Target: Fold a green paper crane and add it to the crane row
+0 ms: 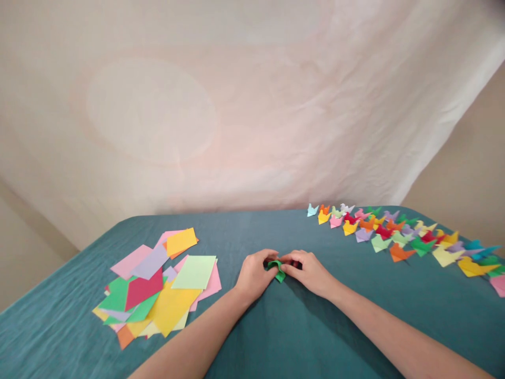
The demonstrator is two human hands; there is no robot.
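A small folded piece of green paper [280, 276] is held between both hands over the middle of the table. My left hand [254, 272] pinches its left side, with the thumb toward me and the fingers curled behind. On the other side, my right hand [310, 271] grips the paper between thumb and curled fingers. The paper looks bent into an arch at the top, with a pointed flap hanging down. My fingers hide part of its folds.
Loose coloured paper sheets [177, 305] lie in an overlapping pile at the left. Several rows of folded paper birds [381, 242] stand at the right, reaching the table's right edge. A dark green cloth [244, 347] covers the table; a pale sheet [252, 105] hangs behind it.
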